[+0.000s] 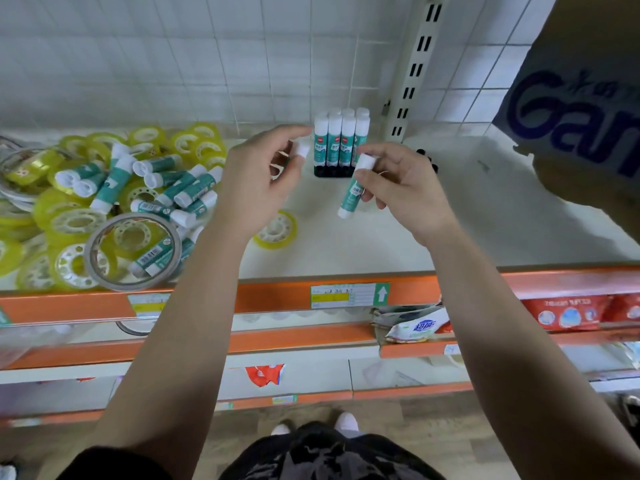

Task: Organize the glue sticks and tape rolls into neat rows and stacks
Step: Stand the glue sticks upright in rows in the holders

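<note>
The left hand (263, 178) curls round a glue stick (304, 149) that is mostly hidden behind its fingers. Only a white end shows, so its direction is unclear. The right hand (398, 188) grips a second stick (351, 195) with its long axis tilted: one white end up at the fingers, the other down toward the left hand. The hands are apart. Just beyond them a block of sticks (341, 140) stands upright on the shelf (450, 216). Left of the left hand lies a jumbled pile (114, 202) of sticks and tape, cut off at the frame edge. One tape roll (277, 230) lies flat just right of the left wrist.
</note>
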The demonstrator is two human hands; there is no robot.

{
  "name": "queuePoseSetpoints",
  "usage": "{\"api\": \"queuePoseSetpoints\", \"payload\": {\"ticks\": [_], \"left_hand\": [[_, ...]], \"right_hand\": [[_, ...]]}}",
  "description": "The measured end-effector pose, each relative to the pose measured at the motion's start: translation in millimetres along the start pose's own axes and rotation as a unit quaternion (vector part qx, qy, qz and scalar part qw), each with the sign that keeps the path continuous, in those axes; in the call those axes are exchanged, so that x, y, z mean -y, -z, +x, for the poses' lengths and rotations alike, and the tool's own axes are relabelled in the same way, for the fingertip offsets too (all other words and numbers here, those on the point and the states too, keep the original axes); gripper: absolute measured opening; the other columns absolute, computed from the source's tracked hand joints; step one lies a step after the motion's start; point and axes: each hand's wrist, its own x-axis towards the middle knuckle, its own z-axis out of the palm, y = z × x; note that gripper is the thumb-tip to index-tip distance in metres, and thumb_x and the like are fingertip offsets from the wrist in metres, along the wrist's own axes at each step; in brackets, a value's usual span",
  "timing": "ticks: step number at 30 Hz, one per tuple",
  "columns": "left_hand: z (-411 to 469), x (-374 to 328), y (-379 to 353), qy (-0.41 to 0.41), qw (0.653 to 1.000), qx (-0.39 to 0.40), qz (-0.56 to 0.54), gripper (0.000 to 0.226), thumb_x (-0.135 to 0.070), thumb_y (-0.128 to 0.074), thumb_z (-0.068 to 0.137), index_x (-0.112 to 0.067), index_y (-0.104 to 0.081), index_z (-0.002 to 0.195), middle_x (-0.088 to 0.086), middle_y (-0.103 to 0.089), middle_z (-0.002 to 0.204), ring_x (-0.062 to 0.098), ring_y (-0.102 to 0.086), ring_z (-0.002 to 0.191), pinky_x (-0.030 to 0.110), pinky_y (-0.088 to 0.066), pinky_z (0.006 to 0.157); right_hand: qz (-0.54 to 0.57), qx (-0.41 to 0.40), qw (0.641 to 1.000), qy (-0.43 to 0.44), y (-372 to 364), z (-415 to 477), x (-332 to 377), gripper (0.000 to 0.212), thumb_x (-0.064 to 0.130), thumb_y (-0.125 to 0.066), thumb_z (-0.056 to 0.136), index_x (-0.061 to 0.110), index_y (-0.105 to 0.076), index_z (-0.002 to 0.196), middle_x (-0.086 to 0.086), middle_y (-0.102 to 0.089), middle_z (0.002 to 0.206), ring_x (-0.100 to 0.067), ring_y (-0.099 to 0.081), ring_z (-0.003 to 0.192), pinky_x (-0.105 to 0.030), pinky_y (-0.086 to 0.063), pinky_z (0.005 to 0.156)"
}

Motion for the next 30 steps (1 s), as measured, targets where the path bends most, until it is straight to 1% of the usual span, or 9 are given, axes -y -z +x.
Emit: {"api": "queuePoseSetpoints", "payload": {"ticks": [2,4,8,11,18,20,22,25,30], "left_hand": [[7.4,1.0,-1.8,-0.009,1.0,0.0,0.004,0.028,-0.011,-0.056,0.093,-0.019,-0.069,0.116,-0.011,-0.062,0.094,-0.004,-0.059,0.074,0.015,-0.05,0.072],[14.1,2.7,-3.0,-0.004,1.0,-0.002,-0.004,0.027,-0.009,-0.055,0.094,-0.018,-0.071,0.113,-0.013,-0.063,0.096,-0.006,-0.059,0.075,0.011,-0.046,0.07],[26.5,8.0,-4.6,0.028,0.998,-0.014,-0.047,0.026,-0.009,-0.053,0.092,-0.019,-0.07,0.109,-0.019,-0.062,0.087,0.0,-0.059,0.073,0.016,-0.048,0.068],[34.4,11.7,-5.3,0.037,0.998,-0.02,-0.052,0.025,-0.009,-0.053,0.091,-0.02,-0.069,0.106,-0.01,-0.063,0.085,0.005,-0.059,0.074,0.016,-0.047,0.068],[37.3,25.5,-9.1,0.064,0.995,-0.031,-0.069,0.024,-0.011,-0.053,0.093,-0.019,-0.068,0.11,-0.018,-0.061,0.088,0.001,-0.057,0.074,0.012,-0.044,0.068],[34.6,28.0,-10.7,0.061,0.994,-0.035,-0.079,0.024,-0.01,-0.053,0.094,-0.021,-0.067,0.11,-0.017,-0.062,0.09,-0.001,-0.057,0.075,0.011,-0.043,0.067],[33.1,29.7,-11.6,0.054,0.994,-0.041,-0.082,0.024,-0.01,-0.053,0.095,-0.02,-0.067,0.111,-0.017,-0.061,0.091,-0.001,-0.057,0.075,0.01,-0.042,0.066],[32.1,33.6,-12.3,0.055,0.993,-0.051,-0.086,0.024,-0.009,-0.054,0.095,-0.019,-0.068,0.112,-0.019,-0.061,0.091,-0.001,-0.057,0.076,0.012,-0.043,0.067],[26.3,42.7,-12.0,0.055,0.995,-0.054,-0.071,0.024,-0.01,-0.054,0.095,-0.016,-0.068,0.113,-0.011,-0.063,0.092,0.005,-0.059,0.078,0.018,-0.048,0.071]], "right_hand": [[0.007,0.004,1.0,0.006,3.6,6.3,1.0,0.027,0.005,-0.062,0.092,0.022,-0.062,0.112,-0.001,-0.066,0.075,-0.013,-0.06,0.061,-0.025,-0.044,0.054],[0.017,0.015,1.0,0.009,6.8,12.5,3.2,0.027,0.002,-0.058,0.093,0.023,-0.063,0.109,-0.011,-0.065,0.08,-0.017,-0.061,0.061,-0.024,-0.044,0.054],[0.026,0.02,0.999,0.001,9.8,27.1,5.5,0.026,-0.002,-0.055,0.09,0.019,-0.064,0.103,-0.02,-0.063,0.086,-0.022,-0.064,0.062,-0.026,-0.046,0.055],[0.026,0.009,0.999,-0.017,9.9,37.6,7.5,0.023,-0.002,-0.052,0.091,0.016,-0.064,0.097,-0.022,-0.064,0.09,-0.024,-0.069,0.064,-0.027,-0.05,0.057],[-0.091,-0.041,0.994,0.041,6.3,59.6,0.3,0.01,0.01,-0.064,0.088,0.019,-0.067,0.091,-0.004,-0.069,0.081,-0.019,-0.071,0.066,-0.023,-0.051,0.056],[-0.108,-0.057,0.991,0.06,4.0,65.3,-1.9,0.01,0.013,-0.068,0.086,0.02,-0.068,0.093,-0.005,-0.069,0.085,-0.018,-0.072,0.067,-0.026,-0.052,0.058],[-0.128,-0.073,0.986,0.082,0.7,70.5,-2.7,0.013,0.014,-0.07,0.082,0.02,-0.066,0.093,-0.003,-0.069,0.08,-0.018,-0.071,0.068,-0.03,-0.054,0.06],[-0.179,-0.08,0.974,0.112,-6.5,76.5,-2.4,0.015,0.016,-0.074,0.079,0.016,-0.062,0.089,0.01,-0.062,0.065,-0.003,-0.06,0.056,-0.021,-0.049,0.059],[-0.232,-0.075,0.958,0.153,-13.9,84.2,-3.6,0.017,0.011,-0.069,0.078,0.008,-0.068,0.095,0.012,-0.063,0.069,0.005,-0.055,0.054,-0.018,-0.048,0.062]]}}
